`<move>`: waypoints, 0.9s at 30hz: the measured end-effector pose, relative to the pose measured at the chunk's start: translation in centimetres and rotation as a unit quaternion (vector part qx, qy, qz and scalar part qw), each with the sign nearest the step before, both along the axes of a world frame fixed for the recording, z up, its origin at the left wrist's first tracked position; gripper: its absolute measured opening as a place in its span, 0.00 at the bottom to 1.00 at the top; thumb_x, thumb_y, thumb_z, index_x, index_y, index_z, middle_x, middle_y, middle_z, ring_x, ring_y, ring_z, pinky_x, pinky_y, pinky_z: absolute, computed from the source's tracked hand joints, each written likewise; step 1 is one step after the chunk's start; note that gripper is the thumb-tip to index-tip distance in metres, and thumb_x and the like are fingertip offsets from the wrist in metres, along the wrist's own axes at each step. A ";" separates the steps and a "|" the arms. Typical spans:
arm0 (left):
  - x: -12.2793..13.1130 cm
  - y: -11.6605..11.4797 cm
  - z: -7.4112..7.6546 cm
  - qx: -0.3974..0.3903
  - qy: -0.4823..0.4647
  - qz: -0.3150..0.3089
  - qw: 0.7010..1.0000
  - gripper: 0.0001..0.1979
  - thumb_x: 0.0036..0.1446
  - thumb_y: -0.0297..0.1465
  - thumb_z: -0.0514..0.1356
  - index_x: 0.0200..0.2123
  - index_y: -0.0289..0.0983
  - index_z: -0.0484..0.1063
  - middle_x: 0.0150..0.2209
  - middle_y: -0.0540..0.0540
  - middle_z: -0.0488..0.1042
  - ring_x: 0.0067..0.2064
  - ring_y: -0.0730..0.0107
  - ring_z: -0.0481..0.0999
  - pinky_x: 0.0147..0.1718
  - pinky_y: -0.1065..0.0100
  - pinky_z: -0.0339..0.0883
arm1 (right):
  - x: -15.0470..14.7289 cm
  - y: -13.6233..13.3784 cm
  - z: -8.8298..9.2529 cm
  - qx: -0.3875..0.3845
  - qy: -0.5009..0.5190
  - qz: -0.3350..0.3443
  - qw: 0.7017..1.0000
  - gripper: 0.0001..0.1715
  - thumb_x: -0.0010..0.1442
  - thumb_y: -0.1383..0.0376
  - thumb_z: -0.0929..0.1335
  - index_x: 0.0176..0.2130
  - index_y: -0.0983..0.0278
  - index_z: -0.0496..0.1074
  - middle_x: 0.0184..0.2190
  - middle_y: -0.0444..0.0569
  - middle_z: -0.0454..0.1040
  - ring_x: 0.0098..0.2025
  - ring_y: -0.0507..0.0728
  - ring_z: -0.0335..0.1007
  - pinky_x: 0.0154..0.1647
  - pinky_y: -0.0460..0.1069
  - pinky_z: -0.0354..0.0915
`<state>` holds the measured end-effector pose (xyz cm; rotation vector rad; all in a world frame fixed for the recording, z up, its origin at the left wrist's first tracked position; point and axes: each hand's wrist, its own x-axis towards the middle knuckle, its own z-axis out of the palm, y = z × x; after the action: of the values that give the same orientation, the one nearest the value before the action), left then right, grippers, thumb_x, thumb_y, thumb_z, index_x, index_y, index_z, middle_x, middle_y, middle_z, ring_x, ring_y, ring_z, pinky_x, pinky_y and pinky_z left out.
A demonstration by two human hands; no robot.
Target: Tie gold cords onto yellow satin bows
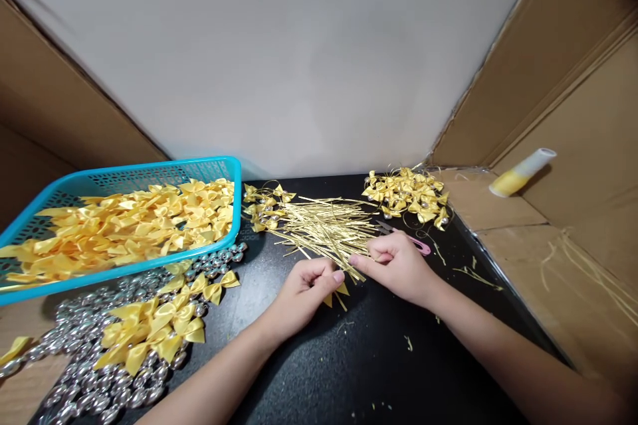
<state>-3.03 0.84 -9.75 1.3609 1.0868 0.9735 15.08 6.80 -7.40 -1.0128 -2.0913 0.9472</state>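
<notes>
My left hand (305,292) is closed in a pinch on a small yellow ribbon bow (337,293) over the black table top (319,372). My right hand (396,265) is closed too, fingertips pinching a thin gold wire tie at the near edge of the pile of gold wire ties (326,226). Both hands meet close together near the table's middle. Pink-handled scissors (416,242) lie just behind my right hand.
A teal basket (124,176) full of yellow bows stands at the left. Silver beads (90,372) with loose bows (154,332) on them lie in front of it. Finished bows (409,194) are heaped at the back right. Cardboard walls flank both sides; a white-yellow tube (521,172) rests on the right cardboard.
</notes>
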 end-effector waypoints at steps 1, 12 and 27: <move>0.0 0.0 -0.1 0.003 -0.002 0.009 1.000 0.23 0.58 0.38 0.56 0.18 0.39 0.48 0.19 0.56 0.49 0.23 0.76 0.48 0.23 0.71 0.45 | -0.1 -0.1 -0.2 -0.001 0.009 0.008 1.000 0.31 0.55 0.62 0.68 0.18 0.61 0.41 0.16 0.36 0.42 0.19 0.47 0.38 0.20 0.46 0.41; 0.3 -0.1 -0.2 0.126 0.041 0.043 0.990 0.20 0.55 0.28 0.54 0.18 0.39 0.45 0.19 0.55 0.51 0.25 0.73 0.53 0.26 0.70 0.49 | -0.6 -0.9 -0.2 0.035 0.078 0.067 0.994 0.28 0.58 0.68 0.64 0.18 0.61 0.41 0.15 0.36 0.41 0.18 0.47 0.39 0.19 0.45 0.43; 0.7 -0.2 -0.9 0.270 0.151 0.125 0.942 0.19 0.60 0.24 0.52 0.19 0.38 0.47 0.19 0.54 0.52 0.26 0.72 0.55 0.26 0.69 0.49 | -1.3 -2.5 -0.8 0.174 0.080 0.096 0.977 0.26 0.58 0.75 0.62 0.18 0.63 0.43 0.16 0.37 0.43 0.19 0.48 0.41 0.24 0.47 0.47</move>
<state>-2.36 0.65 -10.68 1.8968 1.3014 1.3479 13.77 4.27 -8.24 -0.5444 -2.1460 0.6908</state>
